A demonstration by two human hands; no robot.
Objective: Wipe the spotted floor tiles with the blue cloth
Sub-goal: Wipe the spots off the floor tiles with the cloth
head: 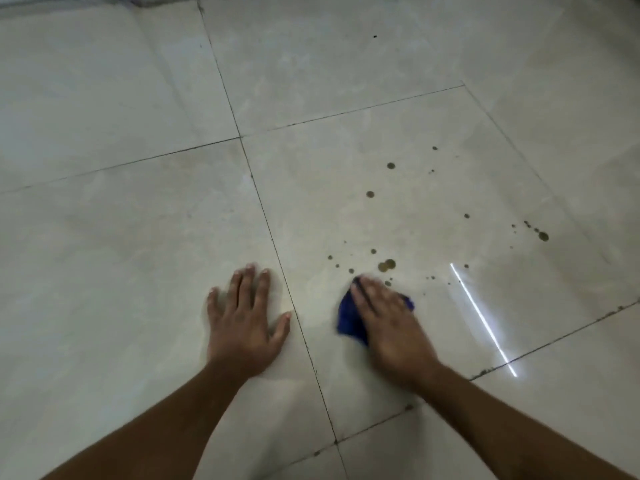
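A pale glossy floor tile (433, 126) carries several dark brown spots, the largest double spot (387, 265) lying just beyond my right fingertips. My right hand (391, 327) presses flat on the crumpled blue cloth (349, 318), which shows at the hand's left side and a little at its right. The hand looks motion-blurred. My left hand (242, 323) rests palm-down with fingers spread on the neighbouring tile to the left, holding nothing. More spots, such as one dark drop (543, 236), are scattered to the far right.
Dark grout lines (263, 209) divide the large tiles. A bright thin streak of reflected light (483, 318) crosses the tile right of my right hand. A darker wall base or threshold (152, 0) runs along the top edge.
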